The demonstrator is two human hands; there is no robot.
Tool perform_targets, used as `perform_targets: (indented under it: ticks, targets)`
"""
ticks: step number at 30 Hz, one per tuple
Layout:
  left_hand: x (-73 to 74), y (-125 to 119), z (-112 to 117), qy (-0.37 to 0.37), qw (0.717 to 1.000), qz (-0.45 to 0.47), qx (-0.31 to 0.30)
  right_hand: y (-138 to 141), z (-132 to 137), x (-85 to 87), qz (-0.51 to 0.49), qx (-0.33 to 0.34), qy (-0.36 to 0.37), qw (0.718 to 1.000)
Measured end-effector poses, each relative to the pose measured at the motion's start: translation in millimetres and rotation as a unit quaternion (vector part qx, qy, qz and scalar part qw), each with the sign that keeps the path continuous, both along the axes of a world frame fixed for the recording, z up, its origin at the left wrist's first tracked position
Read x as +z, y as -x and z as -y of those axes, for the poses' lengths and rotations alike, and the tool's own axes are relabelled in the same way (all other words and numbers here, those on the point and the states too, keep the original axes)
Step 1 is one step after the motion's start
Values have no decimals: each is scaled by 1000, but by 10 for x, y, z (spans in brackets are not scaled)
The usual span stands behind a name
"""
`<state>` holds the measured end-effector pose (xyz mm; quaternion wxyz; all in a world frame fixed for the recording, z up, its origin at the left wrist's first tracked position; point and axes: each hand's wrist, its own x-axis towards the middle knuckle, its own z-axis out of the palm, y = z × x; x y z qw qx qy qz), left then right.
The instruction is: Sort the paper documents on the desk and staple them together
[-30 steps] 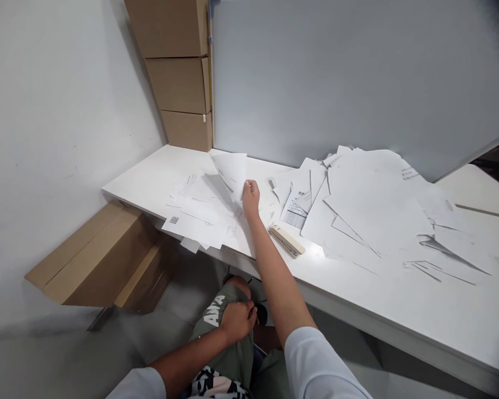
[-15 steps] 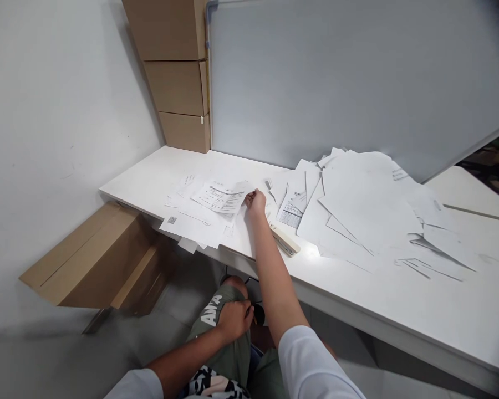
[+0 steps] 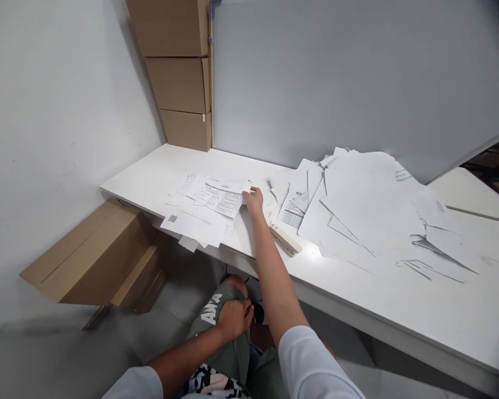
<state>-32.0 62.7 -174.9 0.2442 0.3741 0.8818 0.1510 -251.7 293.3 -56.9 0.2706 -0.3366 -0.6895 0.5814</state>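
My right hand [image 3: 254, 200] reaches over the white table [image 3: 357, 299] and pinches the right edge of a printed sheet [image 3: 221, 197]. That sheet lies face up on top of a small pile of papers [image 3: 191, 221] at the table's left end. My left hand [image 3: 233, 318] rests on my knee below the table, fingers curled against the green trousers. A beige stapler [image 3: 286, 240] lies just right of my right forearm.
A large loose heap of white sheets [image 3: 370, 205] covers the table's right part. A whiteboard [image 3: 349, 77] leans against the wall behind. Cardboard boxes [image 3: 177, 72] are stacked at the back left corner, and another cardboard box [image 3: 95, 257] sits under the table's left end.
My right hand has turned the sheet over from upright to flat, printed side up, onto the left pile. My left hand has stayed on the knee.
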Motion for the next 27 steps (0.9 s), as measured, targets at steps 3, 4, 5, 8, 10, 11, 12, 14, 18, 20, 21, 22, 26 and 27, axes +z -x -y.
perform_targets:
  ticks: [3,4,5,8,10,11,12,14,18,20,21,22,26,27]
  targets:
    - [-12,9,-4,2,1000,3,-6,-28,2,44,25,-6,-37,999]
    - [-12,11,-4,3,1000,3,-7,-42,3,61,34,-6,-52,998]
    - [-9,12,-4,3,1000,2,-7,-59,5,80,43,-5,-68,997]
    - [7,14,-1,3,1000,1,-9,-120,20,139,69,4,-119,990]
    - [19,16,-1,3,1000,-1,-11,-163,35,174,90,12,-154,984]
    - [25,16,-1,2,1000,-2,-11,-183,42,188,102,14,-170,980]
    - [30,17,-3,2,1000,-2,-11,-200,47,199,115,16,-186,976]
    - [38,17,-6,3,1000,-2,-11,-225,49,213,143,15,-215,966]
    - [42,14,-14,4,1000,-3,-11,-242,17,214,179,-4,-257,950]
    - [38,12,-16,5,1000,-4,-10,-239,-9,204,186,-19,-273,944]
    - [33,11,-17,5,1000,-3,-10,-236,-23,197,186,-27,-277,942]
    - [28,11,-17,6,1000,-3,-10,-232,-36,188,183,-35,-277,943]
    - [16,9,-20,8,1000,1,-14,-206,-86,143,125,-50,-221,966]
    - [18,9,-21,9,1000,2,-16,-193,-98,131,93,-49,-193,975]
